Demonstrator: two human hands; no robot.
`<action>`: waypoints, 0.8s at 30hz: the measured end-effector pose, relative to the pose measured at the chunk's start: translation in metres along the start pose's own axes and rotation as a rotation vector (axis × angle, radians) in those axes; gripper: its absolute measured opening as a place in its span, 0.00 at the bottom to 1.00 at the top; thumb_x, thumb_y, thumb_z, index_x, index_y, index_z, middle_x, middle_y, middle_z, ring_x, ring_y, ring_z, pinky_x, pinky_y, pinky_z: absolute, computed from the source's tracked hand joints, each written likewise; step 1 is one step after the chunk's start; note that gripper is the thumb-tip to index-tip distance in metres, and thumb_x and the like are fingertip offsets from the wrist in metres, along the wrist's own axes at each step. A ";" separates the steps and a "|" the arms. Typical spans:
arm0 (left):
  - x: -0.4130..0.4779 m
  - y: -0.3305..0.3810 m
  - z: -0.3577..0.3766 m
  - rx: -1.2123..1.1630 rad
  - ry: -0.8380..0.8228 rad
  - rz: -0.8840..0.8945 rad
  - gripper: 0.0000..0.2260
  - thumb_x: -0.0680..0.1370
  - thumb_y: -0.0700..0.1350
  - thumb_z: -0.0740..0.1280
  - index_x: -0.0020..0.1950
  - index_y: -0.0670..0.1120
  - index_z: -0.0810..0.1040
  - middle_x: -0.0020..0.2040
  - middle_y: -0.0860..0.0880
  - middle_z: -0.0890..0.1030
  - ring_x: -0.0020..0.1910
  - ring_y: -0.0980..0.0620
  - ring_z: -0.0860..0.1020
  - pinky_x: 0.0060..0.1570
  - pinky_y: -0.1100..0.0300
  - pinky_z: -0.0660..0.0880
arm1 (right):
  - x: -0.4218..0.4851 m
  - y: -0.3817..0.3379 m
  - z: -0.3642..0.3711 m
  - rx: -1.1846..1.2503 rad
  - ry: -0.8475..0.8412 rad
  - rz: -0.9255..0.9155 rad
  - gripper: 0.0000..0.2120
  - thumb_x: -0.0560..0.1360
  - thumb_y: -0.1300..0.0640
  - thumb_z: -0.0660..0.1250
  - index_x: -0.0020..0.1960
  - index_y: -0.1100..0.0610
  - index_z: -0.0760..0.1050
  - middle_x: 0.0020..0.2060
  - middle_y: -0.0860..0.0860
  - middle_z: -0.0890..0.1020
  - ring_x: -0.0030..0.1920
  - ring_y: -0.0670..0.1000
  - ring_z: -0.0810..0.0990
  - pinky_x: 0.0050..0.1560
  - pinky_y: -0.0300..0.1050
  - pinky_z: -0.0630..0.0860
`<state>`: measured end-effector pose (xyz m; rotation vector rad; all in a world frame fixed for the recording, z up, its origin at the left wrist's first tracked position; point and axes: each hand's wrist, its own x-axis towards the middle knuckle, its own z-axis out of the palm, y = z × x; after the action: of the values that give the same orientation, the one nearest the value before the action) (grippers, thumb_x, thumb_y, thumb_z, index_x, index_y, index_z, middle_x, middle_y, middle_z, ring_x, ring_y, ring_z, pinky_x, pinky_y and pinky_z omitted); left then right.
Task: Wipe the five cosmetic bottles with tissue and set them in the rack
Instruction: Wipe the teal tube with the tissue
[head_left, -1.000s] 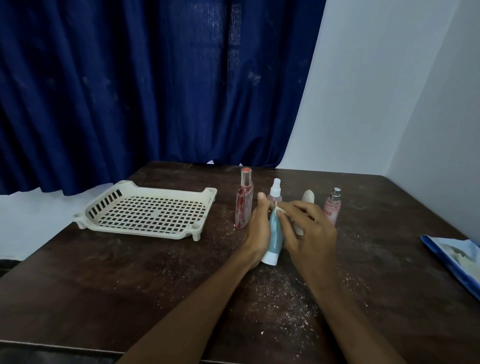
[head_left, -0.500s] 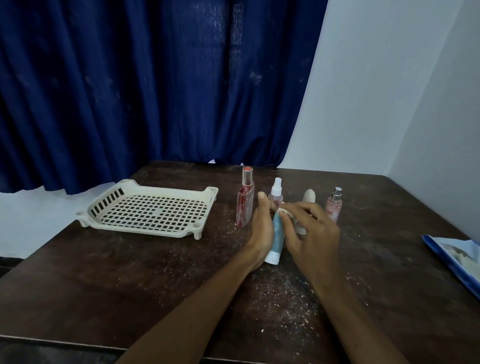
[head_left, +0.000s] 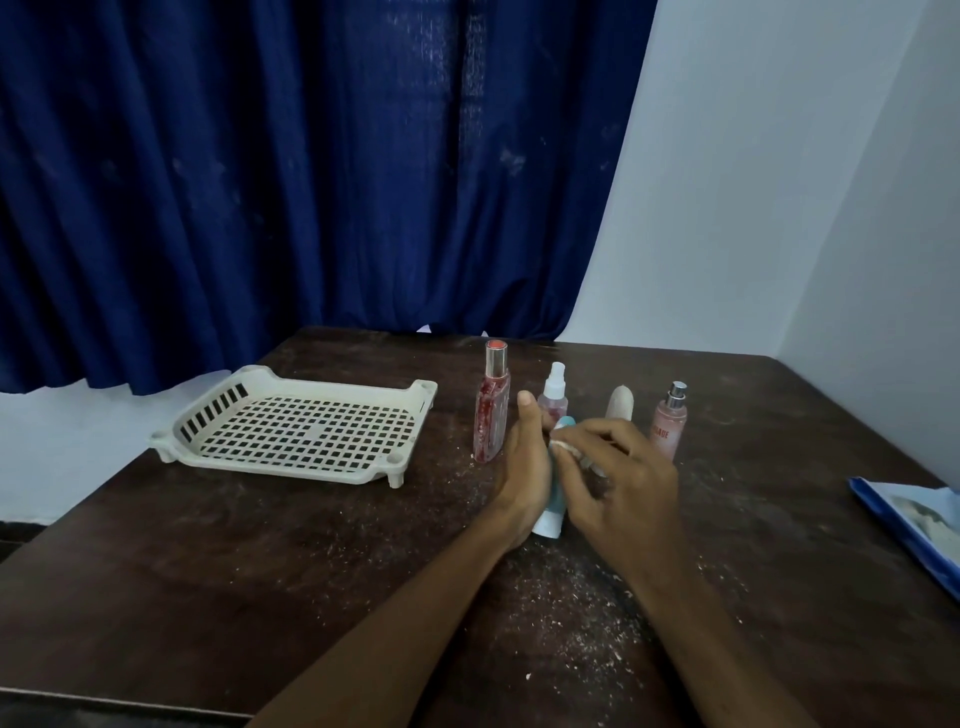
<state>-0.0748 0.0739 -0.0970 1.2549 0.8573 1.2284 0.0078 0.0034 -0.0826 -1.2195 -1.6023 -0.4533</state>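
The left hand (head_left: 522, 467) grips a blue tube (head_left: 551, 512) in the middle of the dark table (head_left: 208, 545). Its fingers wrap round the far side and its thumb points straight up. The tube's white cap points toward six o'clock, low over the wood. The right hand (head_left: 623, 483) has its fingers curled together, pinching a small wad of tissue (head_left: 563, 451) against the tube's upper end.

Four more bottles stand upright in a row just beyond the hands, at twelve o'clock: a tall red bottle (head_left: 491, 410), a small pink spray bottle (head_left: 554, 392) partly behind the left thumb, a cream bottle (head_left: 621, 402), and a pink perfume bottle (head_left: 670, 422).

The cream rack (head_left: 296, 423) sits at ten o'clock from the hands, well apart from them. White crumbs (head_left: 571, 613) speckle the table at six o'clock. A blue packet (head_left: 914, 519) lies at three o'clock at the table's edge. A navy curtain (head_left: 311, 182) hangs behind.
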 end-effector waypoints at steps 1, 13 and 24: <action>-0.001 0.002 0.000 0.009 0.000 0.012 0.28 0.82 0.64 0.47 0.35 0.49 0.74 0.33 0.53 0.79 0.40 0.52 0.79 0.57 0.46 0.76 | 0.000 0.000 0.000 0.001 -0.005 -0.014 0.07 0.72 0.64 0.73 0.50 0.61 0.84 0.46 0.54 0.81 0.47 0.41 0.75 0.54 0.24 0.67; -0.006 0.012 -0.007 0.000 -0.141 -0.019 0.35 0.77 0.68 0.46 0.52 0.39 0.77 0.31 0.42 0.79 0.27 0.47 0.77 0.28 0.58 0.76 | 0.006 0.007 -0.005 0.009 0.115 0.129 0.06 0.77 0.61 0.69 0.53 0.59 0.81 0.47 0.49 0.82 0.48 0.45 0.78 0.53 0.58 0.76; -0.003 0.012 -0.018 -0.083 0.001 0.010 0.23 0.81 0.63 0.57 0.44 0.46 0.80 0.38 0.42 0.83 0.35 0.46 0.81 0.37 0.53 0.79 | 0.002 0.006 -0.004 -0.020 0.046 0.080 0.07 0.74 0.69 0.68 0.50 0.63 0.81 0.48 0.53 0.80 0.47 0.37 0.70 0.53 0.21 0.65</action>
<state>-0.0951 0.0735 -0.0888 1.1933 0.7942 1.2599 0.0150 0.0037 -0.0809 -1.2751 -1.5078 -0.4443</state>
